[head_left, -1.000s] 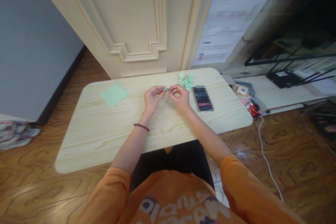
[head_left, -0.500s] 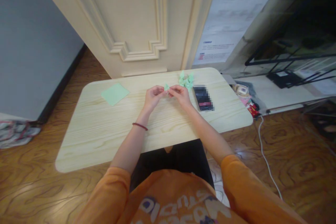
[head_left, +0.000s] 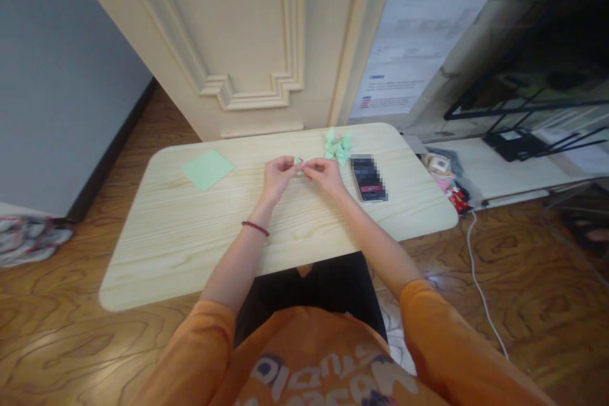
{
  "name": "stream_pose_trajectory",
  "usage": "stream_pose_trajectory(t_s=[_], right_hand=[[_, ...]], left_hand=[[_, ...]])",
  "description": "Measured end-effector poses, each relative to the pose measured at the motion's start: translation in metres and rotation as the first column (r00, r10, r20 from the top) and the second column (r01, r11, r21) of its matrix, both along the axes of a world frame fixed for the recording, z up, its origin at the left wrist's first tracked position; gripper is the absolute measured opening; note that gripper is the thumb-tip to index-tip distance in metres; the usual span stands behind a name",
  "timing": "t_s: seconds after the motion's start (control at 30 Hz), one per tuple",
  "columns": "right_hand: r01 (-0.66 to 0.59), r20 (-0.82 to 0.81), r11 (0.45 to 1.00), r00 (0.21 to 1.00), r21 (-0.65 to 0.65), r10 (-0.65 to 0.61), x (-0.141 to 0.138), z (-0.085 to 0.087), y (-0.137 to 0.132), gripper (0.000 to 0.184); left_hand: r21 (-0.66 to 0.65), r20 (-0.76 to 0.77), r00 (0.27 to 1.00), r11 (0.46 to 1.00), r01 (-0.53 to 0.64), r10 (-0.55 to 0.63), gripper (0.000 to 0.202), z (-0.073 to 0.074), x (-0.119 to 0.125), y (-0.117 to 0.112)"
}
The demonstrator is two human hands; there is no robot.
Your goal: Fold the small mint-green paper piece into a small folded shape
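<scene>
Above the middle of the table, my left hand and my right hand meet at their fingertips. Between them they pinch a small folded piece of green paper, mostly covered by the fingers. Just beyond my right hand lies a cluster of folded green paper pieces. Off to the left of my left hand, a flat pale green sheet of paper rests on the table. A dark red bracelet circles my left wrist.
A phone lies right of my right hand on the light wooden table. The table's far edge is close to a cream panelled wall. At right, a low shelf carries a black router; a white cable trails across the floor.
The fingers have shifted slightly around the folded paper, and less of it shows above them now. The flat sheet, the folded cluster and the phone stay in place.
</scene>
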State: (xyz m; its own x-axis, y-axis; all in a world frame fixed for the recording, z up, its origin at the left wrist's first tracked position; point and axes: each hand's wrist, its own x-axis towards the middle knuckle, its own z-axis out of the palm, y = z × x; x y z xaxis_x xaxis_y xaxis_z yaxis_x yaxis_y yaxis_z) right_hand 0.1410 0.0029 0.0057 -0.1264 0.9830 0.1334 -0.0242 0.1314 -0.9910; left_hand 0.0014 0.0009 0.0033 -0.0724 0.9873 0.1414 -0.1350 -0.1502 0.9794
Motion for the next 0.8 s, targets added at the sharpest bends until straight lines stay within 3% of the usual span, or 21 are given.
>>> stream_pose_trajectory(t_s=[0.33,0.6,0.8], right_hand=[[-0.097,-0.061,0.994,0.994,-0.054,0.094,0.0010,0.0084,-0.0046,0.037],[-0.120,-0.074,0.987,0.991,-0.111,0.112,0.0007,0.0041,-0.0024,0.032],[-0.187,-0.103,0.975,0.979,-0.119,0.175,0.0011,0.0053,-0.0040,0.027]], left_hand=[[0.058,-0.018,0.997,0.996,-0.075,0.076,0.036,-0.0005,-0.0023,0.0017],[0.068,0.016,0.998,0.996,-0.063,0.062,0.034,-0.0050,0.0014,0.0021],[0.090,-0.012,0.992,0.988,-0.127,0.129,0.032,-0.0062,0.0038,0.0016]])
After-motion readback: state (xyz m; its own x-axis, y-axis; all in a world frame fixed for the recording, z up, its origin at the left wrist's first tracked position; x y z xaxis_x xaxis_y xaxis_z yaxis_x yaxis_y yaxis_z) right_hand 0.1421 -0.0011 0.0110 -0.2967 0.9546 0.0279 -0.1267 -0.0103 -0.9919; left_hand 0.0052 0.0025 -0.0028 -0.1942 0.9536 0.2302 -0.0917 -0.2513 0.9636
